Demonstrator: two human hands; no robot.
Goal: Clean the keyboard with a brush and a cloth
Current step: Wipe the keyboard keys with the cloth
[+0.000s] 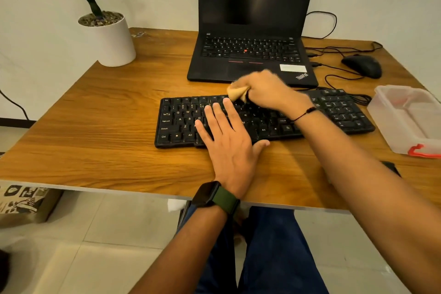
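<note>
- Your left hand [226, 136] lay flat on the keyboard [262, 118], fingers straight and spread wide, pressing it down on the counter [107, 126].
- Your right hand [269, 93] was curled round a yellow cloth [236, 93] and held it on the top rows of keys, near the middle.
- That hand looked blurry, so I think you were in the middle of a wipe.
- The keyboard sat on the counter just in front of the laptop [250, 55], with a clear box [410, 119] just beside its right end.
- No brush showed anywhere, so I could not tell if the brushing was done.
- You were using the cloth, so my guess was that the job was well along.
- The left keys and the number keys on the right were not under the cloth, so they may still have needed a wipe.
- The keys were too dark to tell if any dust was left.
</note>
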